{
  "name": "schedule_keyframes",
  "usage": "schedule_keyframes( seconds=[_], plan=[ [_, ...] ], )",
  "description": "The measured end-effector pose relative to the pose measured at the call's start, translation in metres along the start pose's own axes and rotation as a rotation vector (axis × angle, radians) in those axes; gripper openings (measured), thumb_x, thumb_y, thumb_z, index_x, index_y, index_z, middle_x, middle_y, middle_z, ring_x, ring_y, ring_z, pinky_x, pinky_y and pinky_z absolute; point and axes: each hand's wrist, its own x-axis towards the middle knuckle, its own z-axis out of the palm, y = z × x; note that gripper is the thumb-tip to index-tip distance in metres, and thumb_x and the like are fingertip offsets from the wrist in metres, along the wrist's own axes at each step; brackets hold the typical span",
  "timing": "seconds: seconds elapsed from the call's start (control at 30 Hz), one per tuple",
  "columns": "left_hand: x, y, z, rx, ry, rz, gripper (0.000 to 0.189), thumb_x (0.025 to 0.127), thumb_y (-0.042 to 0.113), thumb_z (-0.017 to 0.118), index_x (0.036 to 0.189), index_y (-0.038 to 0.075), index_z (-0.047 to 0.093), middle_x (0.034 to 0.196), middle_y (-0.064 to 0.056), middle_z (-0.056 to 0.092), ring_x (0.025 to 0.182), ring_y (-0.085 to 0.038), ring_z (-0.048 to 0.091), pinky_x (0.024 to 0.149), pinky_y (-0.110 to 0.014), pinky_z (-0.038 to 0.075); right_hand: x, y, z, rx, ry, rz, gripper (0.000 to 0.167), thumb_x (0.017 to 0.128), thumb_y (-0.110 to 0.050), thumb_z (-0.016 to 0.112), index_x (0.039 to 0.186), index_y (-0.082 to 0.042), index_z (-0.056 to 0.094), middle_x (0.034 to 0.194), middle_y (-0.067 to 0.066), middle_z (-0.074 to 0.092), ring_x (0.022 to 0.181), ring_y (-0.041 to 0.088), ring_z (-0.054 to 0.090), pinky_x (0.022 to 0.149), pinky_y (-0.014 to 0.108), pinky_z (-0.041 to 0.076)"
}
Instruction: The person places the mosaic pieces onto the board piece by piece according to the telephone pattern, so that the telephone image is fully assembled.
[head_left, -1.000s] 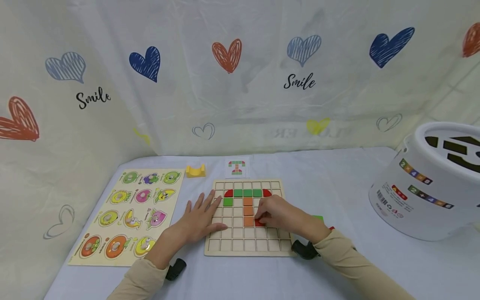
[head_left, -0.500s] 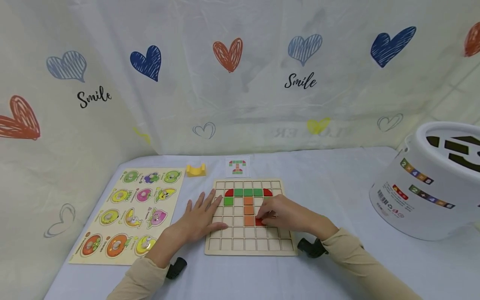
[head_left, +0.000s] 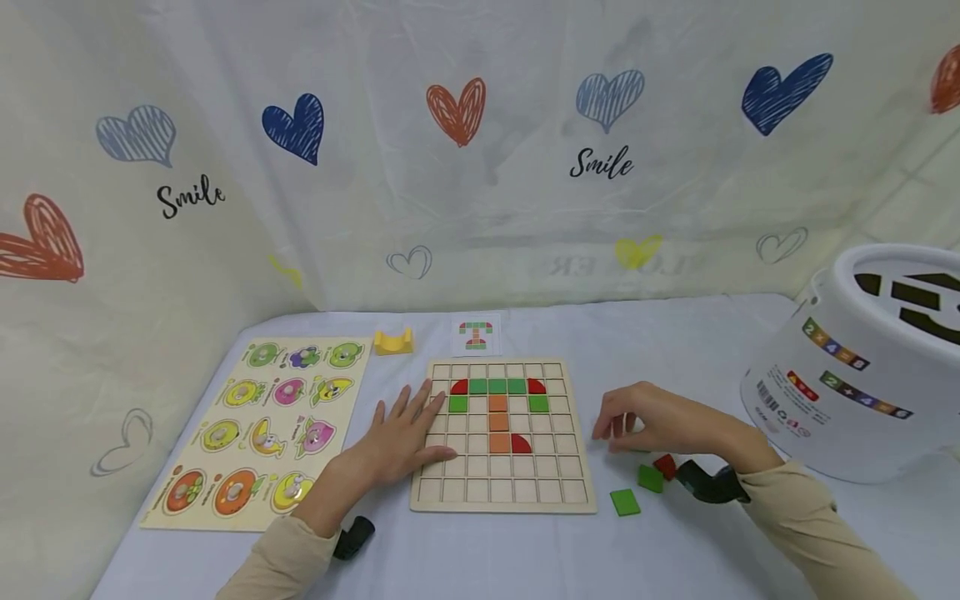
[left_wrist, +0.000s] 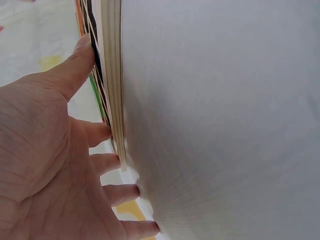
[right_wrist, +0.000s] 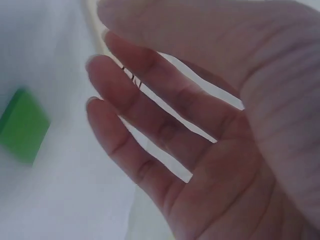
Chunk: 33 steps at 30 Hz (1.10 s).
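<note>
A wooden grid board [head_left: 465,492] lies flat on the table, with green and red tiles along a top bar and orange tiles down a stem. One red quarter-round tile [head_left: 521,444] sits right of the lowest orange one. My left hand [head_left: 401,437] rests with spread, straight fingers on the board's left edge; the left wrist view has its thumb and fingertips at that edge. Right of the board, my right hand [head_left: 652,421] hovers above the table with loosely bent fingers and nothing between them. Near it lie green tiles [head_left: 625,502] and a red tile [head_left: 664,467].
A picture card [head_left: 476,334] showing a T pattern and a yellow holder [head_left: 392,342] stand behind the board. A fruit puzzle board [head_left: 247,433] lies at the left. At the right stands a white bucket [head_left: 817,408] with a slotted lid.
My right hand has let go of the red quarter-round tile in the grid and moved right, off the board, uncovering the loose tiles. The left hand stays put.
</note>
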Motion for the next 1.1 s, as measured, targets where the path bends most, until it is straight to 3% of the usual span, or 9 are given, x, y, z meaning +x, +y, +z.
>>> schedule_keyframes(
  seconds=[0.23,0.4,1.1],
  plan=[
    [0.000,0.000,0.002,-0.006,0.004,0.001,0.090,0.102,0.060,0.057,0.166,0.006,0.025,0.174,-0.019,0.010,0.158,-0.049,0.008,0.119,-0.076,0.010,-0.039,0.026,-0.003,0.041,-0.018,0.026,0.020,0.086,-0.010,0.085,0.102,-0.018,0.077,0.099,-0.012,0.072,0.088,0.005,0.063,0.078,0.030,0.056],
    [0.000,0.000,0.003,-0.012,0.002,0.001,0.090,0.102,0.059,0.057,0.166,0.006,0.025,0.174,-0.019,0.010,0.158,-0.049,0.009,0.119,-0.076,0.010,-0.053,0.038,-0.001,0.071,-0.045,0.004,0.025,0.082,-0.011,0.088,0.104,-0.018,0.077,0.101,-0.011,0.072,0.089,0.006,0.064,0.079,0.030,0.057],
    [0.001,-0.002,0.001,-0.009,0.000,0.003,0.090,0.103,0.060,0.056,0.167,0.007,0.023,0.175,-0.018,0.008,0.158,-0.048,0.007,0.119,-0.076,0.009,-0.050,0.045,0.002,0.104,-0.037,0.043,0.025,0.078,-0.004,0.089,0.095,-0.017,0.076,0.091,-0.014,0.069,0.078,0.004,0.061,0.070,0.025,0.056]
  ],
)
